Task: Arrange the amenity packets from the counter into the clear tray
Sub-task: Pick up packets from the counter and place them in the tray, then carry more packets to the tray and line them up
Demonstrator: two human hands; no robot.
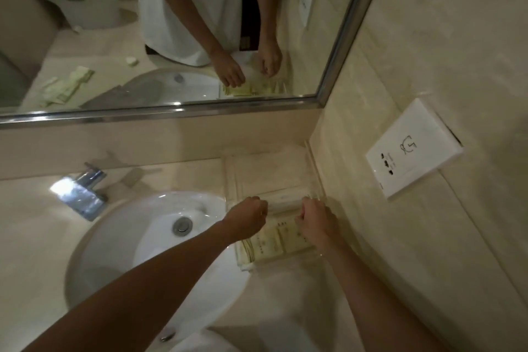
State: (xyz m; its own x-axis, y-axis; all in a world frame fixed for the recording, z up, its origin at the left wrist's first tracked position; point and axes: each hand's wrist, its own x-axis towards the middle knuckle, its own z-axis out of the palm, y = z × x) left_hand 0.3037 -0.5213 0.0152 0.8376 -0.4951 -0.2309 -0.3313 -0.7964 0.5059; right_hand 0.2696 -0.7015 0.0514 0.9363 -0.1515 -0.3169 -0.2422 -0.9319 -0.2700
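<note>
1. Both my hands, left hand [251, 213] and right hand [314, 216], pinch a packet [285, 203] inside the clear tray [314, 168], right of the sink [160, 226].
2. Next, probably: seat it flat, then fetch more.

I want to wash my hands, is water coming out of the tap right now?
No, the faucet shows no stream and the sink basin looks dry around its drain.

No legible text anywhere.

dim warm light | glare on faucet [81, 190] | soft blur | wide-angle edge bending
</note>
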